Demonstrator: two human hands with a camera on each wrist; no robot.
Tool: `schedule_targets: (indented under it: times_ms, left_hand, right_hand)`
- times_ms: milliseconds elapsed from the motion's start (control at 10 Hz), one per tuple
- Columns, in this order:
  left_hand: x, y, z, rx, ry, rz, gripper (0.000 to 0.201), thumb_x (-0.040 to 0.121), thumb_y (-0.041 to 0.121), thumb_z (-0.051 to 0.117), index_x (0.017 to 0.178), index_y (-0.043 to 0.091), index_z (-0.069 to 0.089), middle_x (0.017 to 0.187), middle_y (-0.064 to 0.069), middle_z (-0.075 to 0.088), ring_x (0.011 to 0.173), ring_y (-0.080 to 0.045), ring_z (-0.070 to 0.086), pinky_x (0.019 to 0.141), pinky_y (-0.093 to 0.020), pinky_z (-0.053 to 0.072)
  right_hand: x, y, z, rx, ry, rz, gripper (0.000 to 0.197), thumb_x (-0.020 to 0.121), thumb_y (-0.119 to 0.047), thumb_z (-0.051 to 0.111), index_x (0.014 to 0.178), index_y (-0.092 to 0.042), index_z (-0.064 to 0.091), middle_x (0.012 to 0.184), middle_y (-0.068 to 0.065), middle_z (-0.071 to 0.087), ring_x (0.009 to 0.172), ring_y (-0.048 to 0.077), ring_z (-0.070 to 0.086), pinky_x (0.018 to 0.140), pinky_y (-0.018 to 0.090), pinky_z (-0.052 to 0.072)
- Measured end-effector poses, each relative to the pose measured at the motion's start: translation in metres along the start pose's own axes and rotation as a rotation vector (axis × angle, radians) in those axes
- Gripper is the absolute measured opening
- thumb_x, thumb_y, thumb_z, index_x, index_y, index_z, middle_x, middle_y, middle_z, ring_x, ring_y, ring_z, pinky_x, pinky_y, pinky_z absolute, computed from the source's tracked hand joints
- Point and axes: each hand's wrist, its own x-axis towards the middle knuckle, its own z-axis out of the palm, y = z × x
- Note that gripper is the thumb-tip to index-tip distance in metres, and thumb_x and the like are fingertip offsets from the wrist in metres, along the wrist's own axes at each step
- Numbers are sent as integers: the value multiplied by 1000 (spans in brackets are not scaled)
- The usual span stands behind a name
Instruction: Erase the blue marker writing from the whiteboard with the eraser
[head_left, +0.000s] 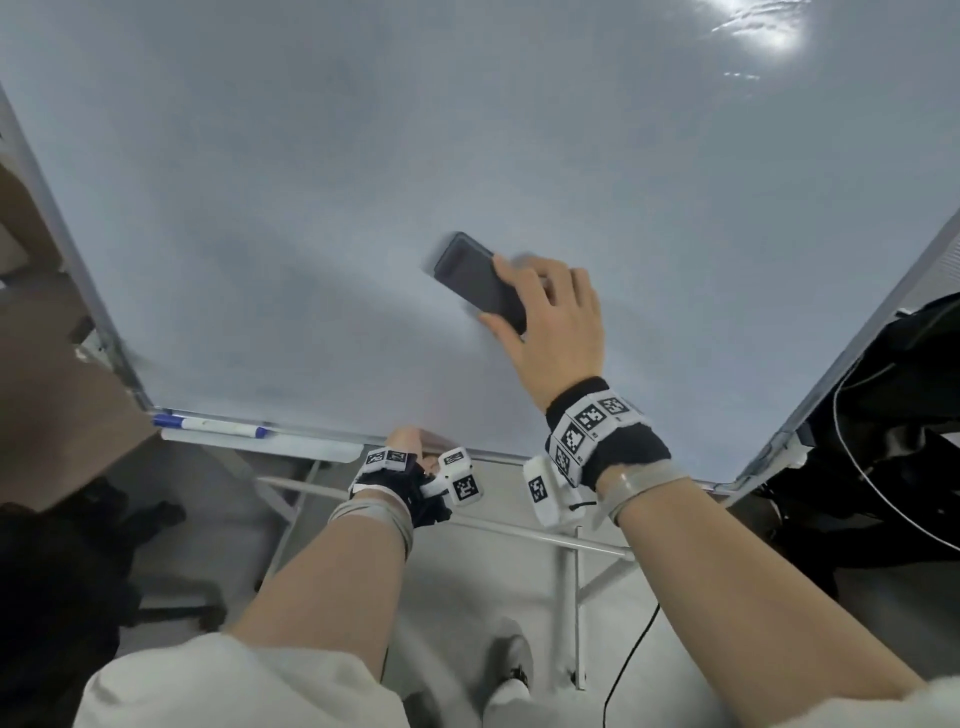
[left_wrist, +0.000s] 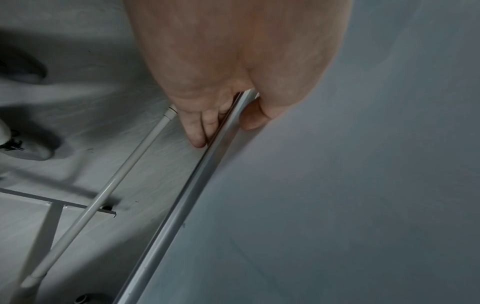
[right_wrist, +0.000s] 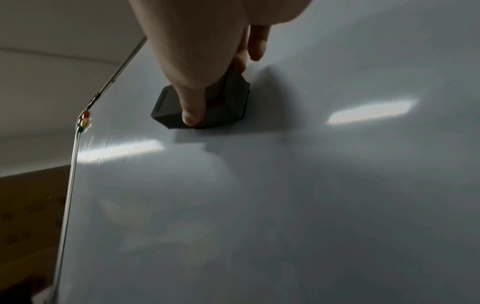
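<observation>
The whiteboard (head_left: 363, 182) fills the head view, and I see no blue writing on it. My right hand (head_left: 550, 306) grips a black eraser (head_left: 475, 278) and holds it flat against the board right of centre. In the right wrist view the thumb lies across the eraser (right_wrist: 226, 107), with fingers curled over its far side. My left hand (head_left: 410, 441) grips the board's bottom frame (left_wrist: 197, 183) at the middle, thumb on the front face, fingers (left_wrist: 205, 125) behind the rail.
A blue-capped marker (head_left: 213, 426) lies on the tray (head_left: 291, 447) at the board's lower left. Small coloured magnets (right_wrist: 85, 121) sit on the left frame. The stand's metal bars (head_left: 571, 561) and my shoes (head_left: 511, 675) are below. Dark bags and cables (head_left: 893, 441) are on the right.
</observation>
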Motion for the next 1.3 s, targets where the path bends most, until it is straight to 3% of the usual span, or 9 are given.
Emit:
schedule_targets:
  times_ms: [200,300,400,500,600,700,900,1100,1300]
  left_hand:
    - [-24,5,-20,-8,115,63,28,88,-5,47,70,7,65,76,-14,66,61,-23,60,62,-24,49]
    - [-34,7,-36,-214,133,-63,27,81,2,42,55,3,49,53,-13,46,40,-26,45,46,-21,44]
    - [-49,2,-63,-304,222,-53,29,89,1,40,63,10,33,60,-7,32,51,-22,31,37,-15,35]
    - [-58,-11,-103,-416,296,-25,21,88,7,37,67,12,39,66,-8,39,52,-21,37,51,-25,33]
    - [-49,-22,-143,-515,403,-13,18,90,13,41,97,3,53,104,-18,64,84,-31,66,81,-39,53]
    - [-64,-10,-152,-505,432,-7,39,100,21,39,130,-2,48,125,-24,60,99,-38,64,84,-46,51]
    - [-61,3,-166,-514,316,-13,37,103,21,38,130,-1,49,95,-17,65,96,-35,67,71,-39,50]
    - [-39,11,-194,-522,99,-7,39,101,27,42,124,-1,56,112,-17,70,100,-33,67,84,-40,49]
    - [-30,9,-210,-510,-2,-69,30,102,28,42,119,4,49,102,-13,67,101,-32,65,83,-39,48]
  right_hand:
    - [-14,-32,30,57,-58,-119,53,82,-39,78,130,-23,63,117,6,60,102,31,53,87,42,45]
    - [-28,-58,58,114,-135,-172,55,75,-33,85,126,-25,66,112,5,62,100,29,54,86,42,46]
    - [-55,-82,86,154,-275,-152,58,71,-32,88,125,-25,67,105,4,64,95,28,55,84,42,49]
    - [-80,-102,108,160,-394,-93,59,70,-35,89,124,-26,68,100,4,65,93,29,56,84,42,50]
    - [-92,-121,122,123,-487,-58,55,74,-40,86,124,-26,67,99,4,66,91,29,57,84,40,47]
    - [-100,-135,132,73,-550,-30,49,83,-44,78,127,-28,64,110,2,67,101,29,56,86,39,45]
    - [-102,-156,150,5,-695,-36,34,103,-29,52,137,-35,57,132,-8,63,119,21,53,95,35,41]
    - [-97,-187,159,-13,-798,25,44,101,-16,56,139,-37,55,142,-11,57,125,20,52,99,36,45]
    - [-99,-206,159,83,-780,167,59,93,1,51,141,-34,52,141,-4,56,123,21,56,101,36,48]
